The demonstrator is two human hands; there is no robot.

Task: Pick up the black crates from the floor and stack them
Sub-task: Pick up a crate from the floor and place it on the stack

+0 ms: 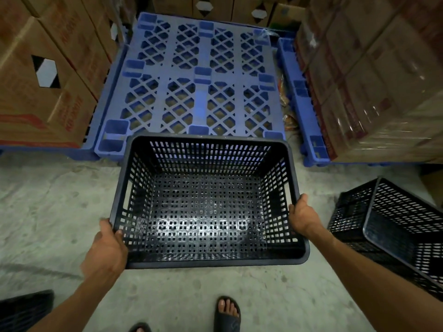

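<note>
I hold an empty black perforated crate (206, 212) upright in front of me, above the concrete floor, its far rim reaching over the near edge of a blue pallet. My left hand (107, 250) grips its left rim near the front corner. My right hand (303, 218) grips the right rim. More black crates (393, 226) lie tilted on the floor to my right, apparently one nested inside another. At the bottom left corner a dark meshed shape (24, 310) shows; it may be another crate.
An empty blue plastic pallet (199, 77) lies straight ahead. Stacked cardboard boxes (48, 75) stand on the left, wrapped boxes (374, 80) on a second blue pallet (304, 111) on the right. My feet in sandals (227, 312) are on the concrete floor (60, 212).
</note>
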